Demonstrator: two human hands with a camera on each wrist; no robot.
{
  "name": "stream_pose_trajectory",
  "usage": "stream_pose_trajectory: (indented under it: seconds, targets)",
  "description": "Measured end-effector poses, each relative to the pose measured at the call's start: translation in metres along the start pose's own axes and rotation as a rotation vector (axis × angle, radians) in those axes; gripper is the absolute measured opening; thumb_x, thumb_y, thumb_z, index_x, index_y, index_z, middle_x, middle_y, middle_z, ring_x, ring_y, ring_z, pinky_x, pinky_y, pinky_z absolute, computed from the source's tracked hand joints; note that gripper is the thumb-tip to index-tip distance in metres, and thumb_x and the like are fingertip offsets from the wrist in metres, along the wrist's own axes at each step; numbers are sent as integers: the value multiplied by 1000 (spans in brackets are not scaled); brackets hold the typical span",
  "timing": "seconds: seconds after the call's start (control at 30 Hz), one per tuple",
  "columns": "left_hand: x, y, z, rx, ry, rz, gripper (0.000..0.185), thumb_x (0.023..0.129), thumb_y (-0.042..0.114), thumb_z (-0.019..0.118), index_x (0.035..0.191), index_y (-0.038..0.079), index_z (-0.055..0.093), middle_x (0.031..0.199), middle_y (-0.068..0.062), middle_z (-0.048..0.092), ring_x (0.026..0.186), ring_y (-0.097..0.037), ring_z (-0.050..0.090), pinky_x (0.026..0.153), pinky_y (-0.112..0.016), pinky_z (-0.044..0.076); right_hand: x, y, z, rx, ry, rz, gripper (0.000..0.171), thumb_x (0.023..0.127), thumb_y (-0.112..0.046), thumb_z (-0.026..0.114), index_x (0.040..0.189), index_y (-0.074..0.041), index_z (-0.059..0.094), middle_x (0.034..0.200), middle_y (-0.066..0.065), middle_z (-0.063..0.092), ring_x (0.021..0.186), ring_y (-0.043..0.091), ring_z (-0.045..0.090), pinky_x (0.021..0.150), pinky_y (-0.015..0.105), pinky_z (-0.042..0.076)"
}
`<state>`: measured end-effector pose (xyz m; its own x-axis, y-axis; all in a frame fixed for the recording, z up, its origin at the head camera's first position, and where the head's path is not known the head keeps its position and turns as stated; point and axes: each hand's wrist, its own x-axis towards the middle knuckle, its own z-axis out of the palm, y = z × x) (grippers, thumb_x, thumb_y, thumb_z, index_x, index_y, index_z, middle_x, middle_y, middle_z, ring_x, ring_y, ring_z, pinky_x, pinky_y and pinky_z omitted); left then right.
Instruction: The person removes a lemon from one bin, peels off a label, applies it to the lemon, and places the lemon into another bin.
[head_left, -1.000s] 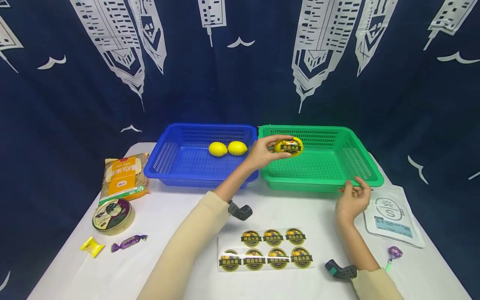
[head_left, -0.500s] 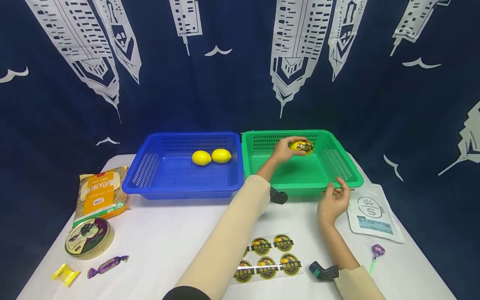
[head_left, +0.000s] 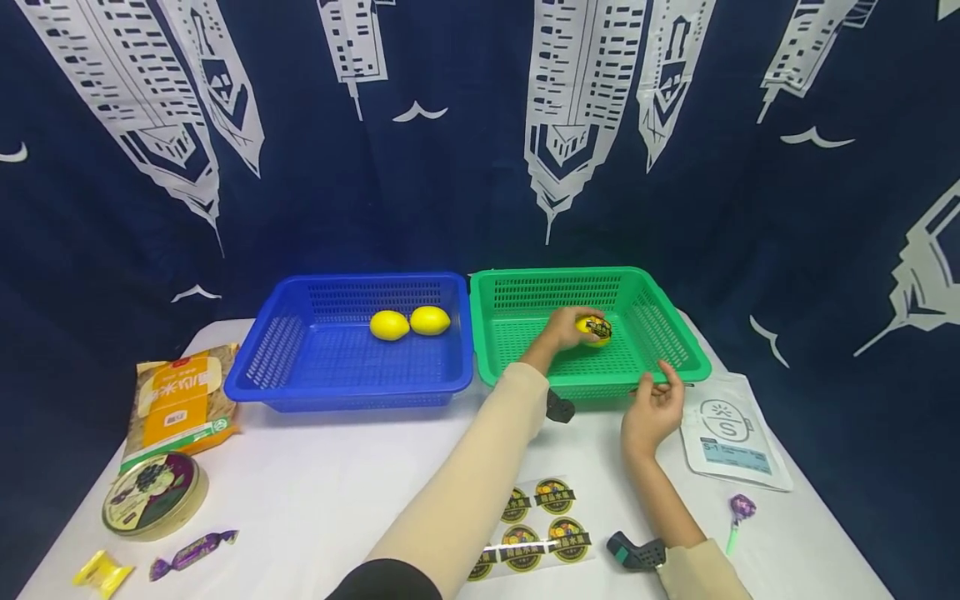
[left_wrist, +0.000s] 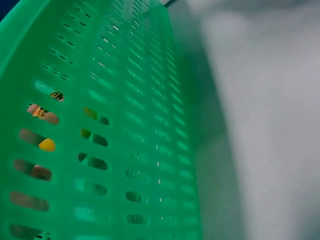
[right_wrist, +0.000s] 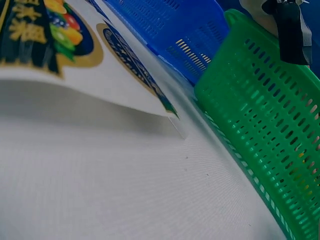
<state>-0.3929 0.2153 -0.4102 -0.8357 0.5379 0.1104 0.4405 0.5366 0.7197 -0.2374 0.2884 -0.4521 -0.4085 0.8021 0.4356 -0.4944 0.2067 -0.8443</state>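
Note:
Inside the green basket (head_left: 517,377), my left hand (head_left: 564,330) holds a yellow lemon (head_left: 595,337), low near the basket floor. A round black-and-gold sticker (head_left: 598,326) is on the lemon. Through the basket's slots in the left wrist view, bits of fingers and the yellow lemon (left_wrist: 47,145) show. At the front right rim, my right hand (head_left: 654,415) has curled fingers around a thin dark stick-like tool (head_left: 688,385), whose ends poke out on both sides. Its exact kind is too small to tell. Several round stickers remain visible on a clear sheet (head_left: 581,571), partly covered by my left sleeve.
The blue basket (head_left: 348,388) on the left holds two lemons (head_left: 389,326). A snack bag (head_left: 180,404), a round tin (head_left: 153,496), a purple candy (head_left: 193,554) and a yellow candy (head_left: 102,575) lie left. A white pouch (head_left: 731,433) and a lollipop (head_left: 742,507) lie right.
My left hand has carried the stickered lemon rightward and down into the green basket. The head view has shifted. My right hand stays by the basket's front rim.

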Motion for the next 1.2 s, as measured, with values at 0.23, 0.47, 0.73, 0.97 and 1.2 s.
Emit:
stream_pose_trajectory:
  seconds: [0.23,0.47,0.73,0.97,1.2]
  targets:
    - [0,-3,1,50,-63,-133,41,81,27,70,120,32,62,130,2,51,117,-21,47,89,-31,46,-2,-3,0,-28,-19,-16,28,92,-3,54,118,7,54,76,-1,43,65,8,45,59,21,47]
    - [-5,-4,-1,91,-125,-159,41,83,29,67,122,37,59,136,2,46,119,-21,46,86,-32,47,-3,-2,0,-21,-31,-28,28,92,-3,53,118,6,54,77,2,43,65,9,44,59,18,46]
    - [1,-7,2,-16,-126,-224,45,84,19,67,127,29,57,136,-6,45,87,-21,64,77,-32,54,-5,-5,1,-64,-32,-31,28,93,-4,52,119,7,53,76,1,46,65,17,47,58,16,44]
    - [-4,-5,1,-42,-96,-289,49,87,14,64,131,30,52,136,-10,43,77,-23,66,71,-31,56,-7,-3,2,-41,-52,-39,28,93,-4,52,119,5,52,76,2,47,64,11,48,60,16,45]
    - [-11,3,-16,184,-68,-219,58,87,21,65,139,30,41,137,1,47,65,-13,51,57,-20,46,-3,5,-1,-38,-53,-37,28,93,-4,51,120,4,52,77,4,46,64,10,48,60,18,45]
